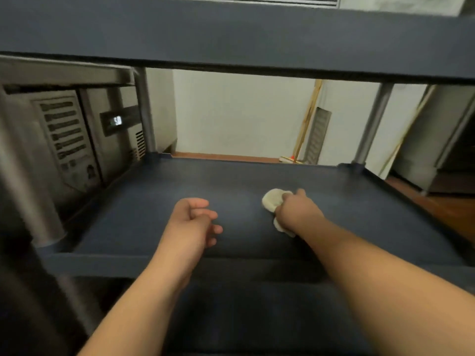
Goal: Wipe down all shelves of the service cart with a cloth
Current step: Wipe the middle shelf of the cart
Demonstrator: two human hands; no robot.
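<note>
Both forearms reach over the middle shelf (159,201). Right hand (298,210) clamps the bunched cloth (273,200) mid-shelf; left hand (191,222) hovers beside it, fingers loosely curled, empty. So small a wad may well miss the shelf's far corners.

White wall (239,111), wood floor (442,209), steel fridge unit (77,140) L, maybe broom (304,124).

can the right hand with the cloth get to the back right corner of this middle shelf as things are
Probably yes. The right hand grips the cloth on the middle shelf, and the dark surface toward the back right corner post looks bare. The shelf above leaves open room.
</note>
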